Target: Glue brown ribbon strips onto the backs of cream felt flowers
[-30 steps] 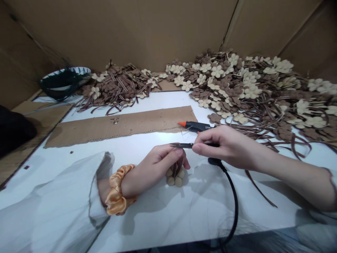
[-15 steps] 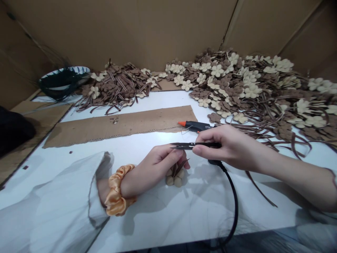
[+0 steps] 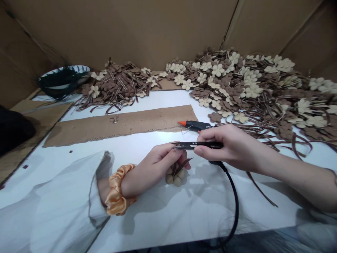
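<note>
Snips [image 3: 197,144] above a felt flower [image 3: 174,178] on the bench [image 3: 168,218]

The right hand [image 3: 231,146] grips the black snips, fingers [image 3: 207,140] closed on the handle, with the blades pointing left, their tips over the left hand [image 3: 155,168]. That hand's fingers [image 3: 171,151] curl closed around the flower, near the middle of the bench, and brown ribbon [image 3: 182,166] pokes out past them. A glue gun [image 3: 195,125] lies just beyond the right hand, orange nozzle to the left — its black cord [image 3: 235,200] runs toward the near edge. Further off are a cardboard strip [image 3: 118,124] and heaped flower piles [image 3: 226,79]. A satin scrunchie [image 3: 116,189] circles the left wrist beside a pale sleeve [image 3: 65,196].
</note>
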